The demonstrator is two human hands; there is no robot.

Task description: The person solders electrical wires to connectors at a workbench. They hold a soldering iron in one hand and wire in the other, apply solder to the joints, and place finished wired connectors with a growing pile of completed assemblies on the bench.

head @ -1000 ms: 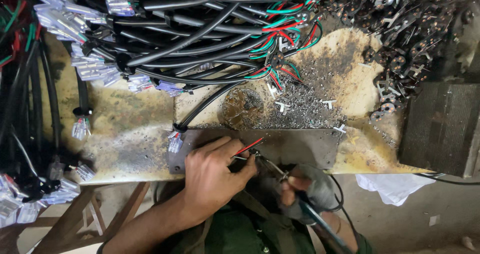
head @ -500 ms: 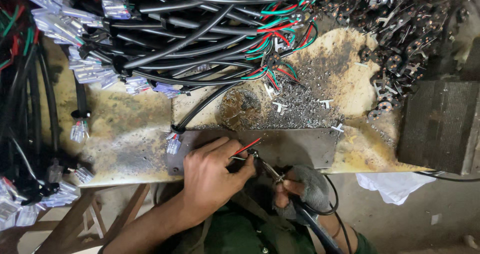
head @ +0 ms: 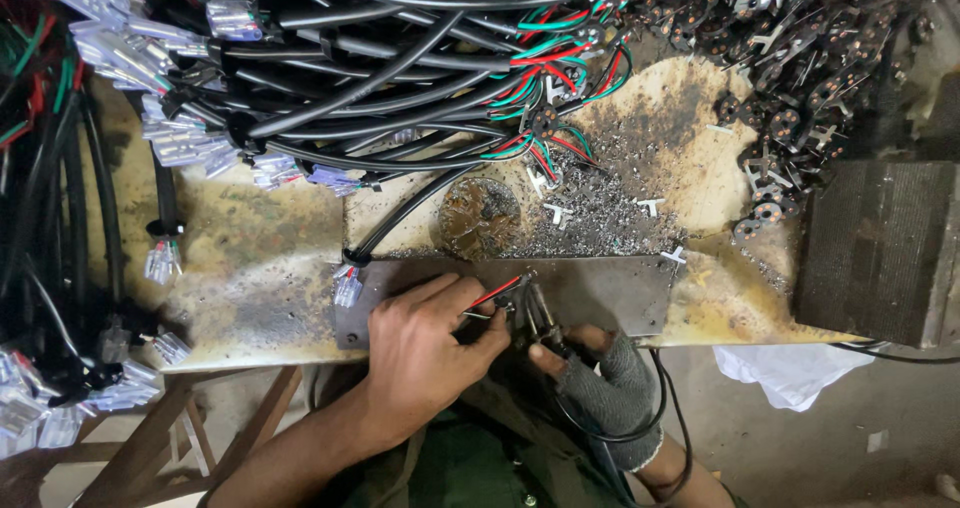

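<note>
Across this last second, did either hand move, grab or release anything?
Hardly. The left hand keeps pinching the thin red and green wires on the grey metal plate; the gloved right hand keeps its tool at their tips. Nothing released; cable bundles unmoved.

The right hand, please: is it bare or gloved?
Gloved. The right hand wears a grey fingerless glove with fingertips exposed, holding a thin tool over the metal plate.
</note>
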